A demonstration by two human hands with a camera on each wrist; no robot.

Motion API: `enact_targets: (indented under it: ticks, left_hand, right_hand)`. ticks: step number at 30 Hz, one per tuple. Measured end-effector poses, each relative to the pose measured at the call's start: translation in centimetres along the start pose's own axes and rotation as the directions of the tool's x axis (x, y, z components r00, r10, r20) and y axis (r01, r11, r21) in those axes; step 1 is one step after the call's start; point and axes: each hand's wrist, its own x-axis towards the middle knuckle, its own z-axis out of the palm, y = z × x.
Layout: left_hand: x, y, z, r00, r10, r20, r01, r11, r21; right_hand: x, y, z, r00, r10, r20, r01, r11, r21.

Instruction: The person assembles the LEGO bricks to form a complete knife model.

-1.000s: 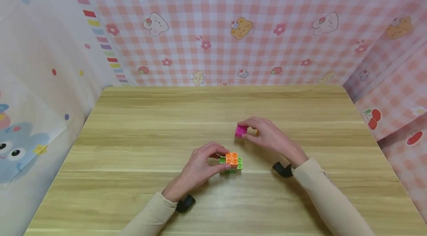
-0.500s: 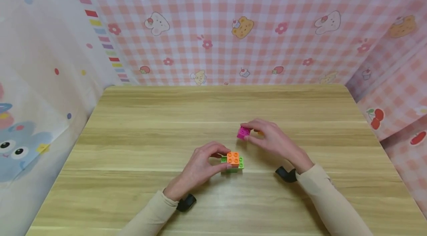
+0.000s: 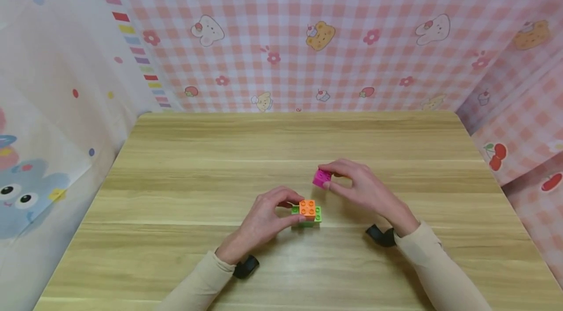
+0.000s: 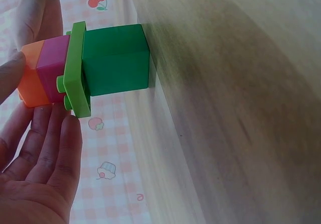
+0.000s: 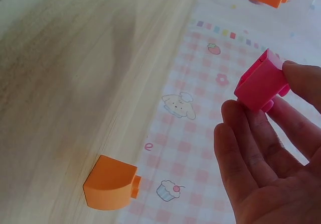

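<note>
My left hand (image 3: 266, 215) pinches the top of a small stack of toy building bricks between thumb and fingers. Upward from the table, the stack has a dark green block (image 4: 118, 58), a light green plate (image 4: 76, 71), a magenta brick (image 4: 54, 66) and an orange brick (image 3: 307, 208). Behind and to the right of it, my right hand (image 3: 362, 188) holds a pink brick (image 3: 321, 179) between thumb and fingers, tilted and raised off the table. The right wrist view shows that brick's hollow underside turned away from the palm.
A yellow-orange brick with a curved side (image 5: 110, 186) stands on the wooden table (image 3: 198, 179); the right hand hides it in the head view. Patterned cloth (image 3: 286, 32) hangs behind the table. A black wrist mount (image 3: 246, 267) sits below each wrist.
My right hand has drawn slightly toward me with the pink brick, which has tilted. The yellow-orange brick has slipped out of sight behind that hand. My left hand stays on the stack.
</note>
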Motion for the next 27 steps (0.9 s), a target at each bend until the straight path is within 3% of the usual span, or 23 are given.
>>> enact_targets:
  ticks: [12, 27]
  left_hand:
    - [0.0, -0.1, 0.0, 1.000, -0.016, 0.005, 0.016, 1.000, -0.007]
    - [0.1, -0.1, -0.1, 1.000, 0.017, 0.000, -0.017, 1.000, -0.011]
  right_hand:
    - [-0.9, -1.1, -0.3, 0.999, -0.037, -0.006, 0.037, 0.999, 0.014]
    - [-1.6, -2.5, -0.1, 0.995, -0.098, 0.018, 0.098, 0.995, 0.010]
